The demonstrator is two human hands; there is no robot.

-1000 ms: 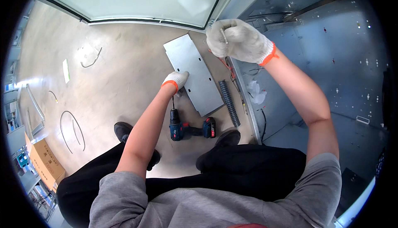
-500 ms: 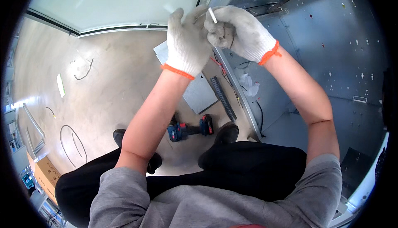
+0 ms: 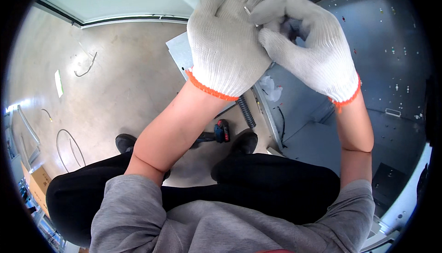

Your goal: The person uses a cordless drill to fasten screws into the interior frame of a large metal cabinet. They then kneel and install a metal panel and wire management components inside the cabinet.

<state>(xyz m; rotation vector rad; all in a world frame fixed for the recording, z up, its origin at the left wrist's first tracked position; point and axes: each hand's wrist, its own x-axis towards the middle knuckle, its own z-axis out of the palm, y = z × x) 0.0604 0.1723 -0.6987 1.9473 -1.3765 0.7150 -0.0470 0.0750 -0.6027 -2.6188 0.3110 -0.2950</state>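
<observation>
While our L hand (image 3: 228, 53) has its fingers spread, our R hand (image 3: 317, 48) curls against its palm, w/ small metal piece (image 3: 247, 10) at R index tip; we can't tell if R pinches it. Step, we judge: hand-to-hand handling; next move calls for firm fingertip hold

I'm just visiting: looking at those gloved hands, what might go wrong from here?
The small, thin, pale rod-like piece at the white-gloved right hand could slip, since the knit glove looks bulky for it.

The blue, black and red power drill lies beside a black shoe, so a shifted foot might knock it.
</observation>
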